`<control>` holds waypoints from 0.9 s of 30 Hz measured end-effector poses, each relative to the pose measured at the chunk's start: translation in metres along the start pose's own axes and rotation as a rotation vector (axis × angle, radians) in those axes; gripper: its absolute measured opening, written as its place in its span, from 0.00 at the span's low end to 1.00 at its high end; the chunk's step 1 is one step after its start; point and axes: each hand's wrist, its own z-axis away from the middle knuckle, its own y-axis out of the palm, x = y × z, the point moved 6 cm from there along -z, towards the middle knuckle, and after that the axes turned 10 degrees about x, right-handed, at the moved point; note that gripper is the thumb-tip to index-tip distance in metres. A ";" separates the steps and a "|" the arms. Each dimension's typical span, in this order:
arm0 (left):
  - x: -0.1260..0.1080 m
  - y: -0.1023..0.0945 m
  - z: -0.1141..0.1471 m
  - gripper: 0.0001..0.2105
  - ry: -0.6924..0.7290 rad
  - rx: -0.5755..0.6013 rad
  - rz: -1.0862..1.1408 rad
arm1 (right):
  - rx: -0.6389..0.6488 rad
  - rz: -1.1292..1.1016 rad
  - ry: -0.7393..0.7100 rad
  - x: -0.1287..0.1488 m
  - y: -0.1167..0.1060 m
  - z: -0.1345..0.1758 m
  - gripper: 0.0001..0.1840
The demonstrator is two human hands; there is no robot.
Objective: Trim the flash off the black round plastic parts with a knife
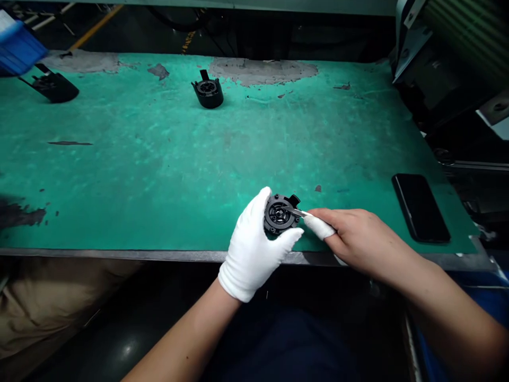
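A round black plastic part (279,214) with concentric rings and a small tab is held near the front edge of the bench. My left hand (256,239), in a white glove, is closed around it with the thumb and fingers on its sides. My right hand (353,233) is bare except for a white cover on one digit. It grips a slim metal blade with a pointed tip (298,212), and the tip reaches over the ringed face of the part. The blade's handle is hidden in my right hand.
On the green bench top (159,175), a similar black part (209,93) stands farther back. Another black part (55,86) sits at the far left beside a blue bin (19,48). A black phone (420,208) lies at the right. Dark machinery (449,79) borders the right side.
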 end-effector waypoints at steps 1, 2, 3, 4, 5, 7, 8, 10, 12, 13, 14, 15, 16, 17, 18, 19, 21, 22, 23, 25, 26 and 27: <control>-0.001 0.000 0.000 0.42 0.009 -0.001 -0.004 | -0.001 -0.006 -0.005 0.000 -0.001 0.000 0.20; -0.001 -0.001 0.000 0.41 0.016 -0.002 -0.008 | -0.004 -0.016 -0.007 0.000 -0.003 0.000 0.21; -0.002 -0.001 0.000 0.41 0.021 -0.003 -0.011 | -0.007 -0.025 -0.008 -0.001 -0.004 0.000 0.21; -0.002 -0.002 -0.001 0.41 0.025 -0.004 -0.015 | -0.008 -0.030 -0.010 -0.001 -0.005 -0.001 0.22; -0.002 -0.002 -0.001 0.41 0.027 -0.005 -0.021 | -0.006 -0.030 -0.012 -0.002 -0.005 -0.001 0.22; -0.003 -0.002 -0.001 0.41 0.027 -0.005 -0.032 | 0.004 -0.015 -0.013 -0.003 -0.005 -0.003 0.22; -0.003 -0.002 -0.001 0.41 0.028 -0.005 -0.036 | 0.008 -0.004 -0.012 -0.003 -0.005 -0.004 0.21; -0.004 -0.002 -0.001 0.40 0.033 -0.005 -0.038 | 0.013 0.012 -0.013 -0.004 -0.006 -0.005 0.21; -0.004 -0.002 -0.001 0.40 0.038 -0.009 -0.038 | 0.016 0.016 -0.023 -0.004 -0.008 -0.005 0.21; -0.004 -0.002 -0.001 0.40 0.042 -0.009 -0.038 | 0.017 0.015 -0.030 -0.003 -0.008 -0.005 0.21; -0.004 -0.002 -0.001 0.40 0.046 -0.009 -0.038 | 0.017 0.011 -0.036 -0.003 -0.009 -0.005 0.21; -0.004 -0.002 -0.002 0.40 0.050 -0.009 -0.040 | 0.016 0.008 -0.040 -0.002 -0.010 -0.004 0.21; -0.004 -0.002 -0.002 0.40 0.051 -0.010 -0.041 | 0.012 0.004 -0.042 -0.002 -0.010 -0.004 0.21; -0.004 -0.002 -0.001 0.40 0.052 -0.011 -0.042 | 0.008 -0.001 -0.043 -0.002 -0.010 -0.003 0.21; -0.004 -0.002 -0.001 0.40 0.050 -0.011 -0.043 | 0.006 -0.004 -0.044 -0.002 -0.010 -0.003 0.21; -0.003 -0.002 -0.001 0.40 0.047 -0.012 -0.043 | 0.004 -0.005 -0.044 -0.002 -0.010 -0.003 0.21; -0.003 -0.002 -0.001 0.40 0.043 -0.011 -0.043 | 0.002 0.003 -0.043 -0.003 -0.008 -0.003 0.21; -0.003 -0.002 -0.002 0.40 0.044 -0.010 -0.043 | 0.002 0.014 -0.042 -0.003 -0.008 -0.003 0.21; -0.003 -0.002 -0.002 0.40 0.045 -0.008 -0.044 | 0.000 0.027 -0.038 -0.004 -0.007 -0.004 0.20; -0.003 -0.001 -0.002 0.40 0.046 -0.006 -0.047 | -0.006 0.053 -0.030 -0.005 -0.007 -0.004 0.20; -0.003 -0.002 -0.002 0.40 0.045 -0.006 -0.049 | -0.009 0.064 -0.029 -0.005 -0.007 -0.005 0.19; -0.003 -0.002 -0.002 0.40 0.043 -0.007 -0.050 | -0.011 0.075 -0.030 -0.005 -0.008 -0.005 0.19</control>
